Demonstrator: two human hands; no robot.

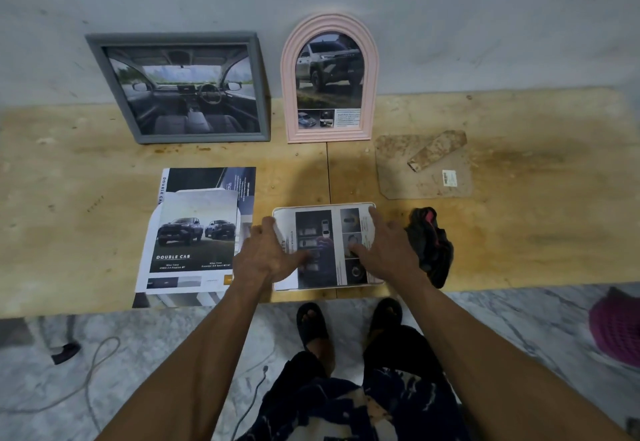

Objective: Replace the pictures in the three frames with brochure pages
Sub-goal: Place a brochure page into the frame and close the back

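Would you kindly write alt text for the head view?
Both hands, left hand and right hand, press a brochure page flat on a wooden table. A grey frame and pink arched frame lean against the wall.

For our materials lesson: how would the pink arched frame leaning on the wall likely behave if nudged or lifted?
The pink arched frame stands propped against the wall, so a nudge could probably tip or slide it. Its ridged moulding looks rigid, so it would likely lift stiffly, and probably lightly.

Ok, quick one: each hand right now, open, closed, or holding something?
Left hand: open, fingers flat on the brochure page over the white frame.
Right hand: open, fingers spread, pressing the same page.
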